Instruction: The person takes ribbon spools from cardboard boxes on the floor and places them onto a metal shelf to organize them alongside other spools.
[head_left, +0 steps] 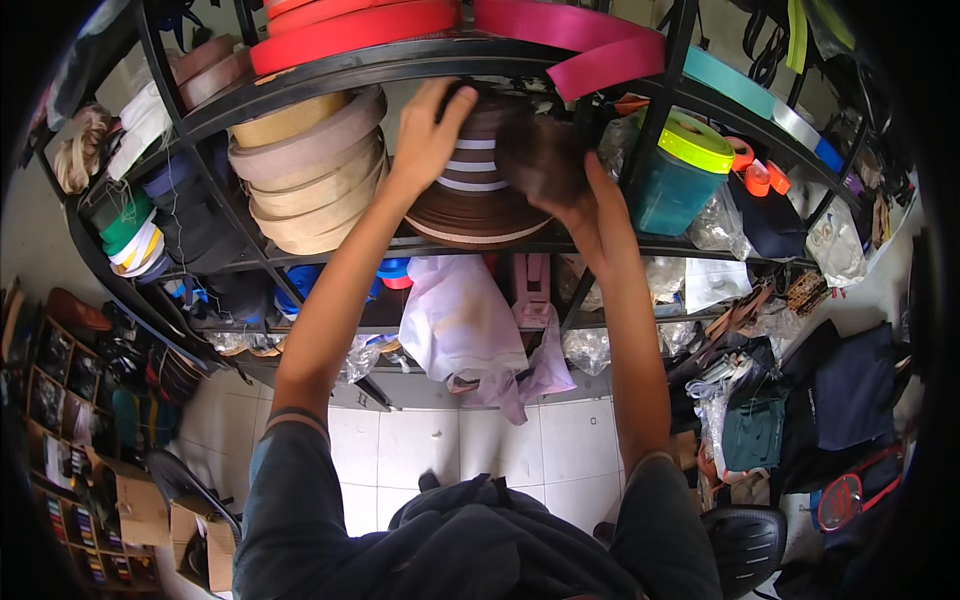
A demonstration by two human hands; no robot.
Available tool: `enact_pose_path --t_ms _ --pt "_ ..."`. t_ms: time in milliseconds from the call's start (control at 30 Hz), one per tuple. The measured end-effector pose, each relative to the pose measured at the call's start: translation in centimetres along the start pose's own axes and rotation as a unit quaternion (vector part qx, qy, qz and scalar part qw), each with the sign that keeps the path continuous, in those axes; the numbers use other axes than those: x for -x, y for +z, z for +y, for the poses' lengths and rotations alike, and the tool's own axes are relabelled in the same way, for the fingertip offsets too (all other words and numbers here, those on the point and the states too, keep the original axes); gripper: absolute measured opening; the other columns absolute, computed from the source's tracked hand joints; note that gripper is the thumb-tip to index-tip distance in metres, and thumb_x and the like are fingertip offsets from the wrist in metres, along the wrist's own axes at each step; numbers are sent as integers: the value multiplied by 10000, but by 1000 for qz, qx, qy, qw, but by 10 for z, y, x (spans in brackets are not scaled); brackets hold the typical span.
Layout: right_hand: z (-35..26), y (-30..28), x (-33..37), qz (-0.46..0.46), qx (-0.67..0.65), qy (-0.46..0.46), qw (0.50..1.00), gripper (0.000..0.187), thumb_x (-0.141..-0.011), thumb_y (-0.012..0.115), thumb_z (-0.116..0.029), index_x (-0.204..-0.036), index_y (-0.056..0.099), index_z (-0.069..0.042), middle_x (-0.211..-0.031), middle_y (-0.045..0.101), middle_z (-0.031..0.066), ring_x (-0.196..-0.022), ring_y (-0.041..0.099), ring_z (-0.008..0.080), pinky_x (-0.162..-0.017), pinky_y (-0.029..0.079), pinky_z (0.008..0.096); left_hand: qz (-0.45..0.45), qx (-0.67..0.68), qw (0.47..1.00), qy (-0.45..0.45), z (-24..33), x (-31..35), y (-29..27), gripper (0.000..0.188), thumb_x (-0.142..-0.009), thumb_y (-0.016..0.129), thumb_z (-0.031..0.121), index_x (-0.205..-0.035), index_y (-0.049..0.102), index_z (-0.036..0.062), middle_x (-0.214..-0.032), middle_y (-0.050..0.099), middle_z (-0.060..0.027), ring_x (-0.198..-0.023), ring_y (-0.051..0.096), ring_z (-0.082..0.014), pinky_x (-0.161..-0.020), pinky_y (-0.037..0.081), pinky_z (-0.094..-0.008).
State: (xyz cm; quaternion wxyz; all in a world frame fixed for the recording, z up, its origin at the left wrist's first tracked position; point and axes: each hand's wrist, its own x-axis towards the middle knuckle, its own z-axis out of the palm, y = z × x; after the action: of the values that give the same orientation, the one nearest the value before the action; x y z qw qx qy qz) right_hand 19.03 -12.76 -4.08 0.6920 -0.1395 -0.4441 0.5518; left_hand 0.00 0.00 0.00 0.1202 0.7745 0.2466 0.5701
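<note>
A stack of webbing rolls point(470, 218), brown with several white bands, sits on the middle shelf in front of me. My left hand point(425, 140) reaches to the upper left of this stack, its thumb in front and its other fingers curled toward the back, partly hidden. On the right, my right hand point(592, 212) grips a dark brown roll point(540, 160), tilted beside the stack and smeared by motion. The fingers behind that roll are hidden.
Beige webbing rolls point(318, 195) stand left of the stack. Red point(350, 38) and magenta rolls point(570, 25) lie on the shelf above. A teal tub with a yellow lid point(685, 170) stands at right. Below hangs a pale plastic bag point(462, 315). Black shelf bars point(655, 115) frame the space.
</note>
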Motion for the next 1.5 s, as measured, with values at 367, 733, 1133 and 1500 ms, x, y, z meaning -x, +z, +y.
enact_pose_path --t_ms 367,733,1133,1500 --pt "0 22 -88 78 364 -44 927 375 -910 544 -443 -1075 504 -109 -858 490 -41 -714 502 74 -605 439 247 -28 -14 996 89 5 -8 -29 582 -665 807 279 -1134 592 8 -1105 619 -160 -1066 572 -273 -945 415 -359" --pt "14 -12 -86 80 489 -197 846 372 -937 518 -355 -1164 546 -61 -912 523 -27 -698 410 53 -605 338 208 -42 16 999 -24 -36 -27 -15 562 -732 739 374 -1122 596 -4 -1148 605 -185 -1123 541 -308 -972 388 -362" --pt "58 6 18 21 321 -132 938 381 -995 368 -245 -1284 401 2 -1136 496 151 -882 571 164 -732 478 282 44 214 971 -95 45 113 -43 542 -971 410 304 -1379 325 -44 -1411 372 -188 -1338 314 -276 -1082 250 -358" --pt "163 36 116 -151 83 128 977 634 -959 303 -518 -1327 305 -2 -1225 436 210 -890 596 271 -757 508 387 288 55 863 -412 108 341 -138 446 -972 403 287 -1270 432 -43 -1111 598 -186 -1030 577 -249 -890 451 -362"
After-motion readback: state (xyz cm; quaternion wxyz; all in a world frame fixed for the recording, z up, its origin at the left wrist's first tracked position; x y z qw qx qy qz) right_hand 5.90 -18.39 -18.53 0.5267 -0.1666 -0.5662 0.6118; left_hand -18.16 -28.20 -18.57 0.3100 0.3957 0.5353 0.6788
